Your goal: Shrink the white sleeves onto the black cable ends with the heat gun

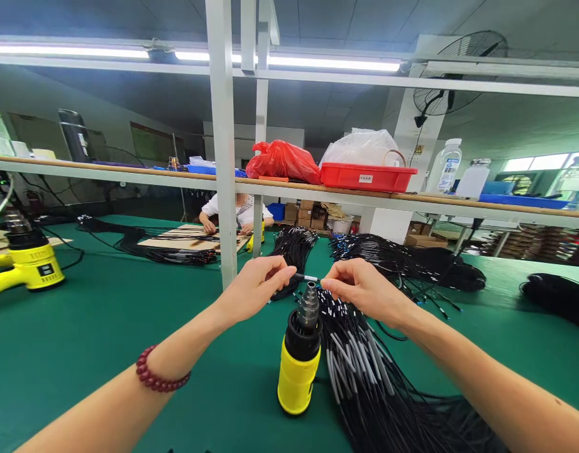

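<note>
- Green bench top (pixel 129 327): spread across the lower frame; everything relevant is set on or held above it.
- Cable bundle (pixel 364 390): laid from centre toward the lower right, grey sleeves and white-marked ends pointed up-frame, passed beneath the right forearm in view.
- Yellow heat gun (pixel 298 377): stood upright just below frame centre, framed by the two forearms, nozzle aimed up.
- Left hand (pixel 254 283): placed left of the gun's tip; thumb and index are pinched on the dark left part of the held cable.
- Right hand (pixel 359 286): placed right of the tip; thumb and forefinger are closed on the cable's right end. Grip firmness can't be told.
- Stepped metal nozzle (pixel 308 308): its mouth is seen directly below the cable, in the gap between both sets of fingertips.
- Held black cable (pixel 299 276): strung near frame centre; long axis is run left-right, tipped slightly down to the right, so roughly square to the nozzle axis.
- White sleeve (pixel 310 278): carried on that cable, exposed between the pinches, right over the mouth in view; right fingertips are set slightly nearer to it than left. Contact or gap with the nozzle can't be judged from this angle.
</note>
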